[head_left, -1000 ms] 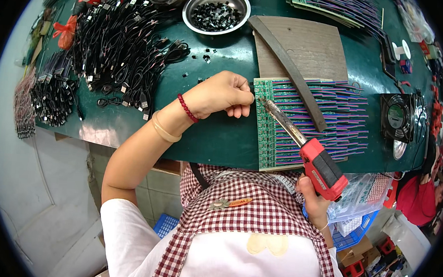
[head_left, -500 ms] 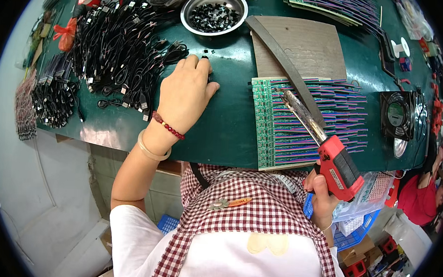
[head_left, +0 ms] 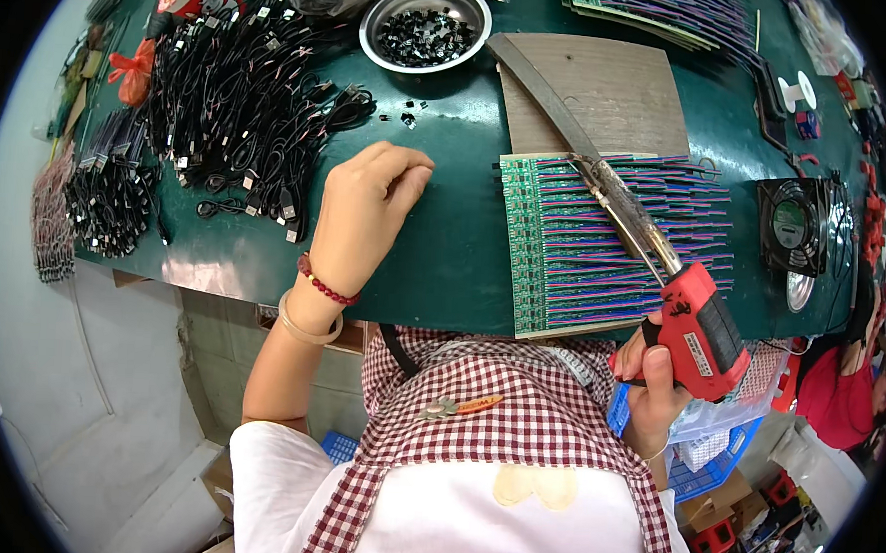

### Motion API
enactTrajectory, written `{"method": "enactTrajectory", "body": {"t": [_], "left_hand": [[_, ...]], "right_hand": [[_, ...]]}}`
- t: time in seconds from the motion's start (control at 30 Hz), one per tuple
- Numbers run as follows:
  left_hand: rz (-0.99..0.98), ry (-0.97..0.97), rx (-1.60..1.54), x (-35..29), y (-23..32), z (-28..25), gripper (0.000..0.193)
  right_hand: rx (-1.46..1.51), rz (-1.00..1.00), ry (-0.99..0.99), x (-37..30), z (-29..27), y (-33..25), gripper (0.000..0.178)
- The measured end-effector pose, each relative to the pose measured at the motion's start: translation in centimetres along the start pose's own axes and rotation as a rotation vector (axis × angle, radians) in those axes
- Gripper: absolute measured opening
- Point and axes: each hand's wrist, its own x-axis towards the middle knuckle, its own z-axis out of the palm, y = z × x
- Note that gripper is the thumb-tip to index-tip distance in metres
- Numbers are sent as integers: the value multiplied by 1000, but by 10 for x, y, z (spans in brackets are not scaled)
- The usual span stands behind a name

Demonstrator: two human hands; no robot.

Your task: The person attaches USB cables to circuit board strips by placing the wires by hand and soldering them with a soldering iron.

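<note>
My left hand [head_left: 367, 197] hovers over the green table with its thumb and fingers pressed together. Anything between its fingertips is hidden or too small to make out. Just beyond it lie a few small black parts [head_left: 408, 120]. In my right hand [head_left: 655, 381] is a red and black soldering gun [head_left: 699, 325], its long metal barrel pointing away to the upper left. That barrel passes over a row of green circuit boards [head_left: 525, 246] with blue, pink and black wires [head_left: 613, 285], and overlaps a flat grey metal bar [head_left: 543, 91].
A steel bowl [head_left: 368, 44] of small black parts stands at the far middle. Bundled black cables [head_left: 242, 106] cover the left. A brown wooden board [head_left: 613, 85] lies beyond the circuit boards. To the right are a black fan [head_left: 791, 227] and a white spool [head_left: 797, 92].
My left hand has drawn back toward me from the loose black parts, uncovering them. The soldering gun has shifted right and its barrel has swung across the metal bar.
</note>
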Motion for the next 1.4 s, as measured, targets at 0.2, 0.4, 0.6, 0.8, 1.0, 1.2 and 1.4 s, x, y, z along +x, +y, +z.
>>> {"method": "enactTrajectory", "body": {"t": [0.2,0.4,0.6,0.8,1.0,1.2,1.4], "left_hand": [[-143,-399,-941,-48,48,24,9],[340,-169,-579,-63,78,38,26],[309,-284,-657,-59,81,34,25],[90,-454,-671,-58,80,27,13],[-18,-699,-603,-39,74,17,4],[-475,-683,-852,1,17,25,10],[-510,-712,-851,23,3,32,13]], "right_hand": [[-1,156,-127,7,25,-9,45],[13,310,-237,11,45,-26,8],[-1,301,-238,11,45,-29,3],[-377,68,-264,8,34,-14,14],[-358,157,-251,5,33,-5,24],[-212,132,-115,7,26,-16,24],[-210,70,-38,-13,-11,15,39]]}}
